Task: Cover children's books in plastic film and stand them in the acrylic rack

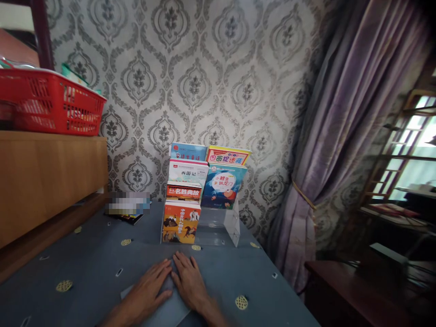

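My left hand and my right hand lie flat, fingers stretched out and close together, with nothing gripped. Beneath them is a flat grey-blue sheet-like thing, mostly covered by the hands; I cannot make out its kind. Just beyond the fingertips stands a clear tiered book rack. Its left column holds several books, with an orange book lowest in front and a white book higher up. In the right column a blue book stands before a yellow-and-red book.
A dark blue cloth with yellow motifs covers the surface. At the back left lies a partly blurred stack of printed matter. A red basket sits on a wooden cabinet. To the right hang purple curtains beside a dark red table.
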Available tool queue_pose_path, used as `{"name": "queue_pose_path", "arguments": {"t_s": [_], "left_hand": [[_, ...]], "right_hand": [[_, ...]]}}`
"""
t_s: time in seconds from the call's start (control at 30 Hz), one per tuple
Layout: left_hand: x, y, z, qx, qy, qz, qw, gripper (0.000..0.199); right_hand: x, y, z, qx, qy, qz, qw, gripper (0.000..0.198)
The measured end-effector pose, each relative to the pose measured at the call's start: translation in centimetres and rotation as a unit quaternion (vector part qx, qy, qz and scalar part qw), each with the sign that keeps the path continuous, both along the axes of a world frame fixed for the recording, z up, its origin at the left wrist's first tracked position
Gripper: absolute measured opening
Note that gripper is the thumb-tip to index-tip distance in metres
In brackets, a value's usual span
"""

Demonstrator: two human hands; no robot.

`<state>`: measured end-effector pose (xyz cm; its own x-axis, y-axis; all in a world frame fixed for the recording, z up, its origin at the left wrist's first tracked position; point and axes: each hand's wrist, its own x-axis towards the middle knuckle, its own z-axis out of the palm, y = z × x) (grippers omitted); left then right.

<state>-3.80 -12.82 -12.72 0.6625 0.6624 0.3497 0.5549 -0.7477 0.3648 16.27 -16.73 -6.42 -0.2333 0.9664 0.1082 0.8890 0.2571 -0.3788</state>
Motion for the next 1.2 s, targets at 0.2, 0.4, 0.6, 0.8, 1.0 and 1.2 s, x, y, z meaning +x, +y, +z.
{"name": "queue_pose_path", "arguments": {"t_s": [0.2,0.4,0.6,0.8,1.0,1.2], "left_hand": [[-0.4,-0.2,0.4,-0.008,0.005,0.024,1.0,0.05],[-0.5,-0.5,1.0,-0.006,0.002,0.028,1.0,0.049],[-0.4,-0.9,1.8,-0.016,0.024,0.036,0.999,0.048],[-0.2,-0.9,2.1,0.008,0.039,0.031,0.999,0.048],[0.0,-1.0,1.9,0.009,0.051,0.049,0.997,0.048],[0.4,-1.3,2.3,0.0,0.061,0.068,0.996,0.047]], "right_hand": [[0.1,0.0,-0.4,0.007,0.003,0.001,1.0,0.053],[0.1,0.1,-0.6,0.007,0.0,0.0,1.0,0.053],[-0.1,-0.4,0.6,-0.009,-0.006,0.0,1.0,0.054],[-0.2,-0.4,0.6,0.002,-0.017,-0.008,1.0,0.053],[-0.3,-0.3,0.6,0.002,-0.024,-0.025,0.999,0.057],[-0.5,-0.4,0.8,0.001,-0.043,-0.036,0.998,0.057]]}}
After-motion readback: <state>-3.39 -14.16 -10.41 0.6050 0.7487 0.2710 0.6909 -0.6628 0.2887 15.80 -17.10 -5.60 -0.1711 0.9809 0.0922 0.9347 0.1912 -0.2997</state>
